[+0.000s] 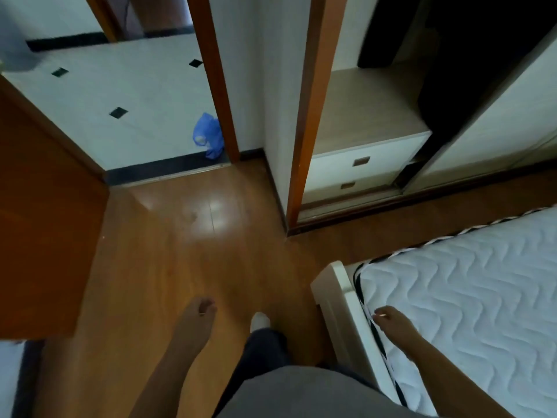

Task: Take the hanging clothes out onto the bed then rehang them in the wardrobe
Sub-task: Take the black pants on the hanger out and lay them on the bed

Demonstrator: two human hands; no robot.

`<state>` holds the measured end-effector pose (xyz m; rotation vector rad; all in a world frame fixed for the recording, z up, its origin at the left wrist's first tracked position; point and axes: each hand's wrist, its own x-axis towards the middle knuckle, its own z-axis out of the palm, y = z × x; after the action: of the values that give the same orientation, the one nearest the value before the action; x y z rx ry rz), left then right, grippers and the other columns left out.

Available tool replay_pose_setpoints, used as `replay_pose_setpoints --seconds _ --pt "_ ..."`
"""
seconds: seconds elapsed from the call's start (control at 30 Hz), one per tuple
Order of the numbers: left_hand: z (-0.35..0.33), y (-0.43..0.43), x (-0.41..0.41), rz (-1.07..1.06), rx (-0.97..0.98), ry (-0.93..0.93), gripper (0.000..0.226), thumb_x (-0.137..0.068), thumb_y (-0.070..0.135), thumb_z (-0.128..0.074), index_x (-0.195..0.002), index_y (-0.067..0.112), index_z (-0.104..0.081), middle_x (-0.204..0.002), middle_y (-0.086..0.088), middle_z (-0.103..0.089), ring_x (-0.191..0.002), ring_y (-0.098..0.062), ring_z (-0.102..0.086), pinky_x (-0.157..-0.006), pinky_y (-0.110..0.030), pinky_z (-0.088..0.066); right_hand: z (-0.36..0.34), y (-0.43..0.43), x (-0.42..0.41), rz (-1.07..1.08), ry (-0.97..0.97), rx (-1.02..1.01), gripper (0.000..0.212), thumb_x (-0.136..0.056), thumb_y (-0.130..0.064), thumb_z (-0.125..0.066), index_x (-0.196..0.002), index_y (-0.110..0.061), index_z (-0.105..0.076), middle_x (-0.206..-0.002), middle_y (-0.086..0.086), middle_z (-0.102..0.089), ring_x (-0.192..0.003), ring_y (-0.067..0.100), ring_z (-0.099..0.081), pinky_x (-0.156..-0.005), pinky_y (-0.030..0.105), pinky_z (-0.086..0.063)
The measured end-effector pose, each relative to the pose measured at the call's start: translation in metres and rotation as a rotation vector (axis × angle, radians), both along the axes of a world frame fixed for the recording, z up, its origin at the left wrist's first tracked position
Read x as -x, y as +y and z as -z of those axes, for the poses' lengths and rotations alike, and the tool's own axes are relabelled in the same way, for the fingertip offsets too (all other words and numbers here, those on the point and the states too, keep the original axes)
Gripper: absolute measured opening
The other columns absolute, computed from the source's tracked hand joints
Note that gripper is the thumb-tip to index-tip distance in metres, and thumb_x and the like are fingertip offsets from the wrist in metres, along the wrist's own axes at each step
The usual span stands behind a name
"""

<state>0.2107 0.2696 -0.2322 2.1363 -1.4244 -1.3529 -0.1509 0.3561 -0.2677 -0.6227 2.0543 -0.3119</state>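
Head view: bedroom with a glossy brown wooden floor. An open brown door is at left, and a doorway gives onto a white tiled floor with small dark inset squares. A crumpled blue plastic bag lies on the tiles, right against the door frame. The wardrobe is at upper right, orange-framed, its white sliding door pushed to the right so the left bay is open. In the bay, two white drawers sit under a pale wood top. Dark clothes hang inside above and behind the drawers, long axis up-down, lower ends toward the drawer top; too dark to tell separate pieces or hangers. The bed is at lower right, a bare white quilted mattress with black-and-white piping in a white frame, its corner pointing toward the wardrobe. Left hand hangs over the floor with fingers loosely curled, holding nothing. Right hand is relaxed over the mattress corner, fingers toward the piping, gripping nothing; cannot tell if it touches. One white-socked foot is forward on the floor, between the hands.
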Motion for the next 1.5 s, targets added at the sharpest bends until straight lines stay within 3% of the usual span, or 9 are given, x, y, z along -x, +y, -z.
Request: replay_pose_setpoints --seconds 0.23,0.33,0.53,0.7,0.83,1.0,1.07,1.33,1.5 --pt "-0.048 -0.147 0.081 0.379 0.143 -0.009 0.023 -0.095 0.019 -0.043 -0.112 0.012 -0.055 -0.087 0.007 -0.055 -0.076 -0.007 -0.053 -0.059 -0.009 -0.036 -0.045 -0.119 0.017 0.110 0.026 0.233 0.028 -0.093 -0.018 -0.049 -0.118 -0.010 -0.055 -0.108 0.009 -0.060 -0.095 0.019 -0.052 -0.083 0.029 -0.037" --pt "-0.064 -0.185 0.138 0.558 0.204 0.069 0.024 -0.094 0.024 -0.043 -0.115 0.016 -0.055 -0.101 0.002 -0.059 -0.094 -0.011 -0.056 -0.075 -0.016 -0.043 -0.042 -0.110 0.047 0.315 0.018 0.203 0.026 -0.092 -0.018 -0.051 -0.116 -0.009 -0.055 -0.110 0.011 -0.060 -0.101 0.025 -0.055 -0.084 0.032 -0.039" --pt "-0.079 -0.240 0.246 0.788 0.162 0.207 0.015 -0.094 0.025 -0.043 -0.107 0.030 -0.050 -0.109 0.005 -0.060 -0.101 -0.007 -0.055 -0.085 -0.020 -0.043 -0.037 -0.094 0.109 0.698 -0.008 0.185 0.029 -0.092 -0.019 -0.051 -0.119 -0.008 -0.052 -0.108 0.013 -0.061 -0.095 0.027 -0.057 -0.085 0.038 -0.040" --pt "-0.080 -0.308 0.343 0.831 0.216 0.247 0.015 -0.094 0.024 -0.045 -0.105 0.025 -0.054 -0.104 0.006 -0.062 -0.099 -0.007 -0.057 -0.086 -0.021 -0.044 -0.023 -0.147 0.189 0.850 -0.021 0.248 0.025 -0.092 -0.011 -0.049 -0.114 -0.002 -0.054 -0.104 0.016 -0.060 -0.092 0.028 -0.055 -0.065 0.029 -0.041" --pt "-0.093 -0.377 0.446 0.727 0.289 0.309 0.012 -0.092 0.020 -0.050 -0.091 0.031 -0.054 -0.096 0.006 -0.062 -0.095 -0.012 -0.058 -0.074 -0.020 -0.042 -0.043 -0.247 0.300 0.760 0.104 0.386 0.030 -0.090 -0.013 -0.053 -0.118 0.000 -0.055 -0.105 0.015 -0.059 -0.095 0.027 -0.056 -0.080 0.036 -0.045" --pt "-0.154 -0.453 0.569 0.683 0.475 0.427 0.022 -0.089 0.014 -0.053 -0.082 0.034 -0.052 -0.088 0.007 -0.062 -0.089 -0.014 -0.059 -0.072 -0.017 -0.041 -0.150 -0.363 0.413 0.518 0.317 0.668 0.026 -0.091 -0.018 -0.052 -0.116 -0.012 -0.056 -0.100 -0.002 -0.058 -0.098 0.020 -0.057 -0.091 0.039 -0.047" --pt "-0.189 -0.478 0.599 0.673 0.562 0.493 0.024 -0.089 0.014 -0.053 -0.083 0.037 -0.052 -0.088 0.012 -0.062 -0.089 -0.011 -0.061 -0.074 -0.016 -0.042 -0.195 -0.392 0.444 0.424 0.364 0.767 0.027 -0.091 -0.018 -0.052 -0.117 -0.012 -0.056 -0.103 0.004 -0.064 -0.097 0.023 -0.061 -0.091 0.040 -0.048" --pt "-0.304 -0.560 0.640 0.641 0.857 0.633 0.030 -0.089 0.011 -0.051 -0.088 0.041 -0.052 -0.096 0.014 -0.063 -0.097 -0.014 -0.062 -0.089 -0.031 -0.047 -0.365 -0.478 0.501 0.153 0.619 1.100 0.018 -0.090 -0.018 -0.054 -0.107 -0.024 -0.056 -0.095 -0.001 -0.066 -0.093 0.015 -0.061 -0.073 0.011 -0.043" --pt "-0.361 -0.596 0.640 0.626 0.968 0.663 0.024 -0.090 0.014 -0.050 -0.090 0.038 -0.054 -0.097 0.011 -0.065 -0.098 -0.012 -0.062 -0.091 -0.029 -0.047 -0.471 -0.529 0.508 0.015 0.778 1.275 0.022 -0.091 -0.021 -0.052 -0.112 -0.026 -0.052 -0.097 -0.011 -0.060 -0.093 0.004 -0.057 -0.079 0.010 -0.039"
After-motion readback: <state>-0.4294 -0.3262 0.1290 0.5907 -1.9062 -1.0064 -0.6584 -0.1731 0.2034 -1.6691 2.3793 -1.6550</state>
